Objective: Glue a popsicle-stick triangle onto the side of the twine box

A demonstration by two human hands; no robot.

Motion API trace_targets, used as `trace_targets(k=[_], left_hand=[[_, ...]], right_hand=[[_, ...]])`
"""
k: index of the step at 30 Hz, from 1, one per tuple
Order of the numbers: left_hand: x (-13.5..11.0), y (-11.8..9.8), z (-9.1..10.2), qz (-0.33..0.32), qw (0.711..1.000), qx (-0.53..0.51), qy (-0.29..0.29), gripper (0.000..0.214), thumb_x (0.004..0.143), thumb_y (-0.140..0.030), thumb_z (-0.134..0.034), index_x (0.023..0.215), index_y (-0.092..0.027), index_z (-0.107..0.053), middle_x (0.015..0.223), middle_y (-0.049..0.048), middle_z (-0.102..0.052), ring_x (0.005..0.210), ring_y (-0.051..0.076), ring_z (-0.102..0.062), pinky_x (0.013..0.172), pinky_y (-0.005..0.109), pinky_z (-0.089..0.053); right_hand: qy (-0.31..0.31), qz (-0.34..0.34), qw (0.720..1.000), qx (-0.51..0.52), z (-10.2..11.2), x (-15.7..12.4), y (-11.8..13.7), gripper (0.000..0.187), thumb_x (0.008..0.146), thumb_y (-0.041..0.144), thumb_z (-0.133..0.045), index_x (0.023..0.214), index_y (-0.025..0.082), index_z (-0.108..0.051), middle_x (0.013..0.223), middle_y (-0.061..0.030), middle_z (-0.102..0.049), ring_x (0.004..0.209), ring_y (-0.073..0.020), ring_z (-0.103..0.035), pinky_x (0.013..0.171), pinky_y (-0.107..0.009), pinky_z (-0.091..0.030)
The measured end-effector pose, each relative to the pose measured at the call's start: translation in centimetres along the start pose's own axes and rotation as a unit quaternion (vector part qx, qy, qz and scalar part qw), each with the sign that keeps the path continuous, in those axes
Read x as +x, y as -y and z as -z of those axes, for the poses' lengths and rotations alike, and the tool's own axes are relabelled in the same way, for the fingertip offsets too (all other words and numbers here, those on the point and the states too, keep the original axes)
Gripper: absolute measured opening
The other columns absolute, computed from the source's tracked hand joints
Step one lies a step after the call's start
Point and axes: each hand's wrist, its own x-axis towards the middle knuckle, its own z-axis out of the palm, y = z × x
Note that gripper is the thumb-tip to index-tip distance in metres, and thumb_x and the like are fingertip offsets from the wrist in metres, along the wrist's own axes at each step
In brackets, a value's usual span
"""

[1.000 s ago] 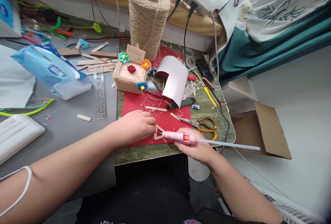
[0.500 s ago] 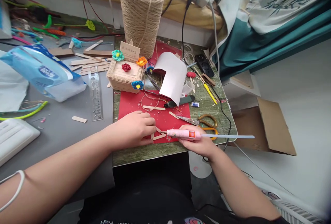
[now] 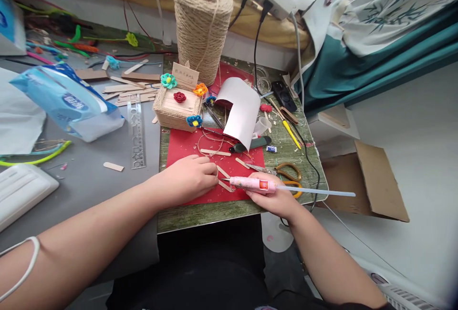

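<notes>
My right hand [image 3: 274, 198] is wrapped round a pink glue gun [image 3: 250, 184], with a long pale glue stick [image 3: 318, 191] reaching out of its back end. The gun's metal tip points left at small wooden craft sticks [image 3: 224, 185] set at an angle to each other. My left hand [image 3: 193, 179] is closed on the near ends of these sticks, its fingertips partly hidden. Under both lies a red sheet [image 3: 179, 150]. Scissors with orange-brown handles [image 3: 289, 171] lie just beyond my right hand, and a loose craft stick [image 3: 215, 152] lies farther back on the sheet.
A stick box with flowers [image 3: 177, 117] stands beyond my left hand, before a large twine spool [image 3: 202, 28]. Curled white paper [image 3: 241, 114], pliers [image 3: 255, 144] and a yellow-handled tool [image 3: 291, 134] lie behind. Left are a ruler [image 3: 137, 133] and tissue pack [image 3: 69, 102].
The craft sticks at my left fingertips have turned, and their slant differs. The gun's tip has shifted slightly left. The whole view has moved a little.
</notes>
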Motion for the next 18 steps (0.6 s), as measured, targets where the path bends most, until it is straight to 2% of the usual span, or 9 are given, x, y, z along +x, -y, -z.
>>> trace_targets(k=[8, 13, 18], left_hand=[[-0.1, 0.0, 0.1, 0.04, 0.999, -0.004, 0.001, 0.019, 0.102, -0.021, -0.053, 0.101, -0.019, -0.072, 0.091, 0.0068, -0.072, 0.086, 0.02, -0.064, 0.081, 0.034, -0.05], [-0.1, 0.1, 0.5, 0.051, 0.999, -0.012, -0.007, 0.024, 0.104, -0.027, -0.051, 0.1, -0.018, -0.073, 0.09, 0.0075, -0.071, 0.084, 0.02, -0.064, 0.08, 0.035, -0.051], [-0.1, 0.5, 0.6, 0.033, 0.999, -0.005, -0.01, 0.022, 0.101, -0.02, -0.052, 0.1, -0.018, -0.074, 0.092, 0.0078, -0.071, 0.087, 0.02, -0.064, 0.081, 0.035, -0.051]], right_hand=[[-0.011, 0.01, 1.0, 0.008, 0.1, -0.4, -1.0, 0.01, 0.089, 0.029, -0.068, 0.095, 0.023, -0.072, 0.092, -0.0049, -0.073, 0.085, -0.0239, -0.068, 0.075, -0.034, -0.053], [-0.013, -0.006, 0.999, -0.032, -0.5, -0.5, 0.1, 0.006, 0.088, 0.029, -0.068, 0.088, 0.023, -0.069, 0.08, -0.0013, -0.069, 0.073, -0.0197, -0.063, 0.067, -0.03, -0.048], [-0.003, -0.015, 0.998, -0.064, -1.2, -0.3, 0.8, 0.009, 0.088, 0.026, -0.064, 0.08, 0.024, -0.062, 0.075, 0.001, -0.064, 0.067, -0.0168, -0.058, 0.06, -0.027, -0.042]])
